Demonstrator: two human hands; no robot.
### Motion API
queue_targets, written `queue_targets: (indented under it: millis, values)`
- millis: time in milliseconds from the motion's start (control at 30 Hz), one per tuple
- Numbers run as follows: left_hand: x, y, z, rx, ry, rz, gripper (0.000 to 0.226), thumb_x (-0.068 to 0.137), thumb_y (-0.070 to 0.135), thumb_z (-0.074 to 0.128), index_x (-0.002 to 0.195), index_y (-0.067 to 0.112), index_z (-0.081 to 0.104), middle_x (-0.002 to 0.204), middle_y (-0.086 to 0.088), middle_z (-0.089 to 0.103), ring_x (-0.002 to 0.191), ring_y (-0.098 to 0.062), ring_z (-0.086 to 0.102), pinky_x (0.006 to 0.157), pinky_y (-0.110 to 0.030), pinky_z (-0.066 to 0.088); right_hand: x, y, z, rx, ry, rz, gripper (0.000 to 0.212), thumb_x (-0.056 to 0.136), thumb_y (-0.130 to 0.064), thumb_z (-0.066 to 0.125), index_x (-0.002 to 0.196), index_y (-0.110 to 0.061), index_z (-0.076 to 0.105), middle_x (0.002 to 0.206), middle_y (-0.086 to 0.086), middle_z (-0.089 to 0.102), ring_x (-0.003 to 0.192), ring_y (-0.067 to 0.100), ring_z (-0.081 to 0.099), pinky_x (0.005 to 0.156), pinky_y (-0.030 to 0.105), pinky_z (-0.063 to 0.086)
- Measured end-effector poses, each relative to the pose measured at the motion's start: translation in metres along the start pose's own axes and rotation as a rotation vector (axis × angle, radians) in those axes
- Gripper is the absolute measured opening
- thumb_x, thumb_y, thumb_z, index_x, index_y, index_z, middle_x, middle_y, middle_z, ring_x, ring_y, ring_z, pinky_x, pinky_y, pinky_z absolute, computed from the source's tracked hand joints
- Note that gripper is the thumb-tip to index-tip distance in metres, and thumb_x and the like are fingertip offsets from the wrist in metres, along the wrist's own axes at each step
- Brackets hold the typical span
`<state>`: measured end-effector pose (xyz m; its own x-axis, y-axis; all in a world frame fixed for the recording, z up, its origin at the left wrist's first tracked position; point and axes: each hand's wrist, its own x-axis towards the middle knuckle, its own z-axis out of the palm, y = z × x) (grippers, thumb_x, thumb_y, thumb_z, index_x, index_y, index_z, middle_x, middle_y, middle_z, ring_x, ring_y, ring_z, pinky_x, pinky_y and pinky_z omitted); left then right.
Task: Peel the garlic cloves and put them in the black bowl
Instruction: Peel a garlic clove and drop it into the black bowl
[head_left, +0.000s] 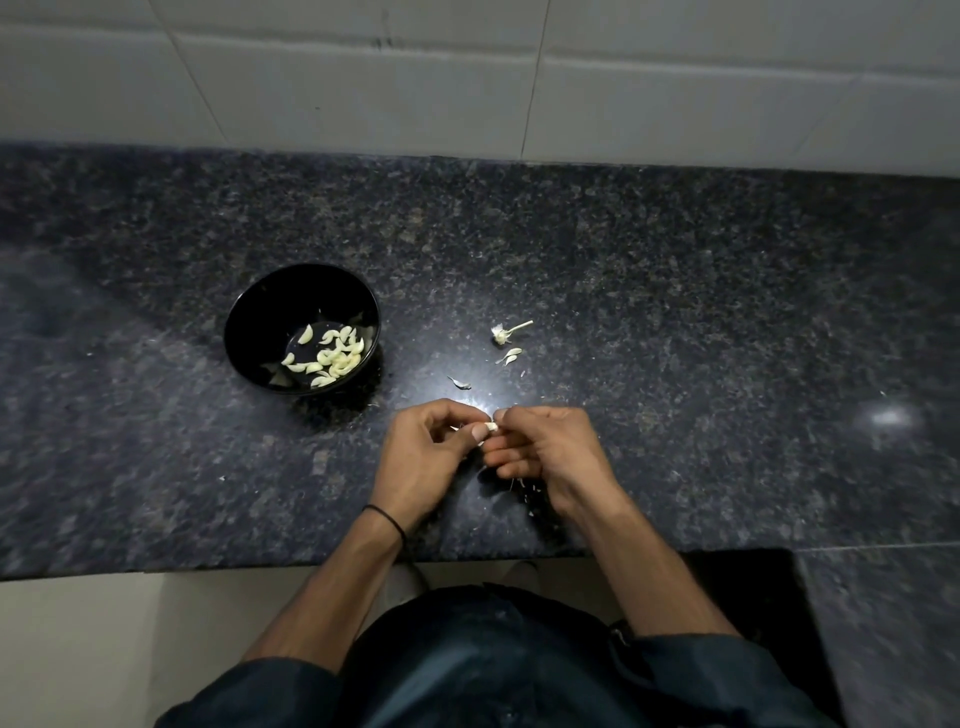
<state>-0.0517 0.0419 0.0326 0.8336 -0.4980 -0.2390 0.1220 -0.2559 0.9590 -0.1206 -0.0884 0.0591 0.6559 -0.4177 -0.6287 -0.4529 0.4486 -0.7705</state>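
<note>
A black bowl (244, 332) stands on the dark granite counter, left of centre, with several pale peeled garlic cloves (332, 358) lying in its bottom. Close to the counter's front edge my left hand (426, 452) and my right hand (545, 447) meet, fingers curled. Between their fingertips they pinch one small white garlic clove (491, 427), mostly hidden by the fingers. Both hands are right of the bowl and nearer to me.
A bare garlic stem with its root base (504, 332) lies beyond the hands, with a loose clove or skin piece (511, 355) and another scrap (460, 383) near it. Skin bits (524, 488) lie under the right hand. A white tiled wall (467, 78) backs the counter.
</note>
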Motion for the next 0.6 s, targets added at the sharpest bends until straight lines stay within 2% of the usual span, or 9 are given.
queue_targets:
  millis: [133,233,367,467,600]
  values:
    - [0.001,0.003,-0.001,-0.080,-0.041,-0.004,0.012,0.085,0.000,0.074,0.087,0.012,0.077,0.085,-0.002,0.078,0.082,-0.015,0.071,0.081,-0.028,0.055,0.000,-0.001,-0.008,0.047,-0.050,0.020,0.015,0.091,-0.008,0.068,0.082,0.003,0.070,0.067,0.018,0.071,0.049,0.019,0.067,0.043,0.021,0.053]
    - [0.001,0.002,0.000,-0.148,-0.062,-0.041,0.009,0.086,-0.001,0.072,0.090,0.005,0.077,0.084,-0.008,0.077,0.076,-0.015,0.068,0.073,-0.023,0.052,0.002,0.000,-0.014,-0.119,-0.095,-0.104,0.017,0.094,-0.010,0.067,0.080,-0.001,0.072,0.068,0.018,0.069,0.051,0.020,0.062,0.048,0.023,0.052]
    - [0.001,0.002,0.002,-0.198,-0.083,-0.076,0.008,0.087,0.000,0.071,0.094,0.001,0.076,0.081,-0.012,0.077,0.063,-0.008,0.061,0.058,-0.017,0.043,0.004,0.004,-0.015,-0.316,-0.062,-0.270,0.022,0.097,-0.010,0.062,0.076,-0.008,0.070,0.062,0.011,0.064,0.049,0.014,0.053,0.046,0.019,0.041]
    - [0.002,0.005,0.003,-0.237,-0.069,-0.096,0.009,0.087,-0.002,0.070,0.095,-0.001,0.075,0.077,-0.008,0.075,0.051,-0.002,0.051,0.048,-0.011,0.037,0.004,0.006,-0.014,-0.256,-0.063,-0.264,0.024,0.099,-0.008,0.060,0.076,-0.008,0.066,0.059,0.006,0.059,0.046,0.010,0.048,0.043,0.016,0.036]
    - [0.003,0.004,0.002,-0.278,-0.070,-0.135,0.010,0.087,-0.001,0.070,0.094,0.004,0.075,0.075,-0.008,0.073,0.051,-0.009,0.045,0.041,-0.013,0.032,0.004,0.009,-0.013,-0.089,-0.111,-0.178,0.022,0.100,-0.008,0.057,0.081,-0.002,0.065,0.056,0.002,0.057,0.046,0.009,0.045,0.042,0.017,0.029]
